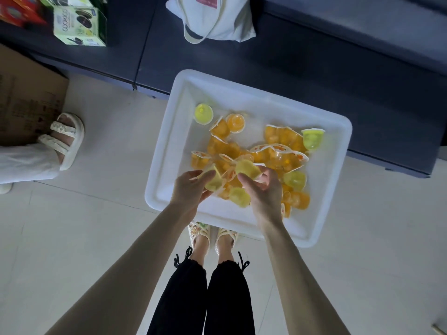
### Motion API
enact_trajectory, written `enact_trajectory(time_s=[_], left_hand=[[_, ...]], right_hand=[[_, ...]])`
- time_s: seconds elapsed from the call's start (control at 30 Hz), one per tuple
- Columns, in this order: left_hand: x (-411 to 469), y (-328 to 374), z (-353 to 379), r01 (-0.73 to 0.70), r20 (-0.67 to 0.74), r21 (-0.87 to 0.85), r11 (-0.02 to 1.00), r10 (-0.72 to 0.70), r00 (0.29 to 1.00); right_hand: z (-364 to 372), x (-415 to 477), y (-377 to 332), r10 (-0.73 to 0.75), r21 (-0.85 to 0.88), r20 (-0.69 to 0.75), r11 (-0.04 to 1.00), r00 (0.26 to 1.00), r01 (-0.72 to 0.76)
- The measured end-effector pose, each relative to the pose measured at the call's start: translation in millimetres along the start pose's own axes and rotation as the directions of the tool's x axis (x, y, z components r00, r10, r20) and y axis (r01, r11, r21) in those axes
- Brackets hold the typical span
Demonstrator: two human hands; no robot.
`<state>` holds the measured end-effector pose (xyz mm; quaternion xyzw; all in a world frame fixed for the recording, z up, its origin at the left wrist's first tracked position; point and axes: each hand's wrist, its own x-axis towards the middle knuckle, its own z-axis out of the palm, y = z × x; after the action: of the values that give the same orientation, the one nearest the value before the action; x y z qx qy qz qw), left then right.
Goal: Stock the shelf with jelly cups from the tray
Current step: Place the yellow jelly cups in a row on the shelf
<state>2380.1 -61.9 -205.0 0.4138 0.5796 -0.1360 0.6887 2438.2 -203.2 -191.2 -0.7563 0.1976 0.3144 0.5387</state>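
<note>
A white tray point(179, 131) sits on the floor in front of me, holding several orange and yellow-green jelly cups point(280, 153). My left hand point(191, 189) grips a pale yellow jelly cup point(214, 180) at the tray's near side. My right hand point(263, 192) grips another pale yellow jelly cup point(246, 168) just beside it. Both hands hover over the pile. The dark shelf point(302, 56) runs along the far side of the tray, its low surface bare near the tray.
A white tote bag point(212, 18) and a green cookie box point(79, 26) stand on the shelf. A cardboard box point(26, 100) sits at the left, with another person's sandalled foot point(65, 139) beside it. My own feet point(212, 238) are right at the tray's near edge.
</note>
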Motion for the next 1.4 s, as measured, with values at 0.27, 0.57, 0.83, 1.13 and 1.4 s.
enact_trajectory(time_s=[0.27,0.57,0.83,1.13,1.4], left_hand=[[-161.4,79.1,22.6,-0.273,0.221,-0.007,0.962,0.267,0.938],[-367.4,179.0,102.7,-0.544,0.561,0.057,0.837,0.424,0.711],[-507.9,242.9,218.8,-0.902,0.706,-0.007,0.431,0.641,0.301],[-595.2,270.8,375.7,-0.992,0.624,-0.119,0.048,0.781,-0.037],[-616.6,289.7,509.3,-0.992,0.575,0.052,-0.119,0.815,-0.068]], right_hand=[[-60.0,-91.9,-119.6,-0.046,0.294,-0.103,0.953,0.994,0.074],[-202.4,-236.5,-280.8,-0.344,0.379,-0.17,0.842,0.924,0.383],[-355.4,-312.8,-391.0,-0.625,0.089,-0.387,0.707,0.678,0.702],[-524.5,-301.0,-478.1,-0.821,-0.213,-0.363,0.533,0.44,0.819],[-645.0,-241.1,-537.4,-0.91,-0.449,-0.237,0.413,0.34,0.792]])
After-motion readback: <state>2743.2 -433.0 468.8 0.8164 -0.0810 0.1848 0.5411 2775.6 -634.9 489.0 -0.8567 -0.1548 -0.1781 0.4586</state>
